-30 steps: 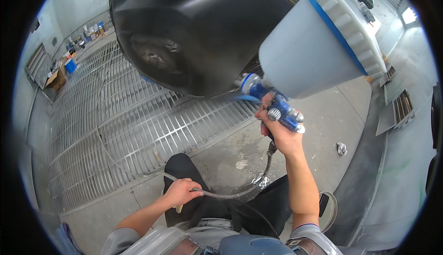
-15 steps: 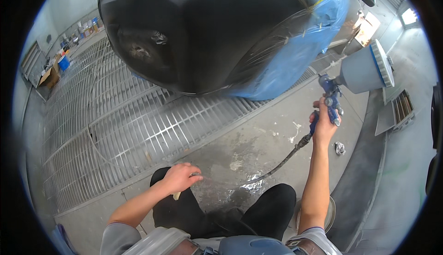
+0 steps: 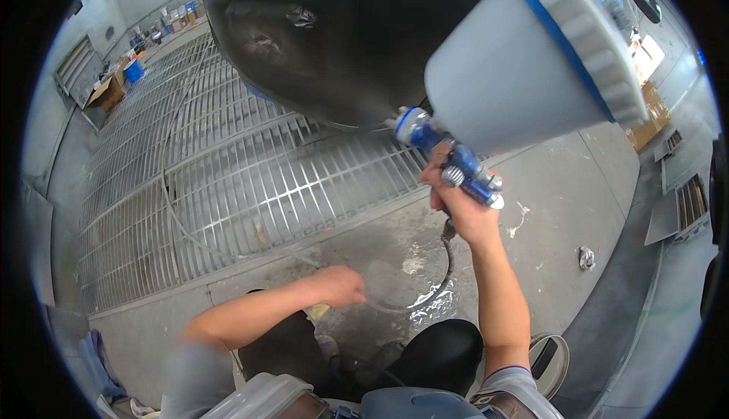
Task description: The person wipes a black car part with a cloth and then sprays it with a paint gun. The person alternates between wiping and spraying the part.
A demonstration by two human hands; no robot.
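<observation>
My right hand [image 3: 474, 218] is closed round the grip of a blue spray gun [image 3: 456, 162], held up in front of a black car body panel [image 3: 364, 47]. A large grey-white paint cup [image 3: 509, 70] with a blue ring and ribbed white lid sits on the gun, tilted to the upper right. A faint mist shows near the nozzle. From the grip, a dark air hose [image 3: 446, 263] curves down and left to my left hand [image 3: 338, 286], whose fingers are closed on it. Below that hand a small yellowish piece [image 3: 319, 310] shows; its kind is unclear.
A metal floor grating [image 3: 228, 184] runs under the car. At the far left are a cardboard box [image 3: 106, 94], a blue bucket [image 3: 134, 71] and several cans [image 3: 178, 20]. Crumpled foil [image 3: 586, 258] lies right of my arm; a round tub [image 3: 558, 354] stands near my right elbow.
My right hand has swung left and closer with the spray gun, and the cup now covers part of the car. My left hand has shifted right, still on the hose. The view has turned slightly.
</observation>
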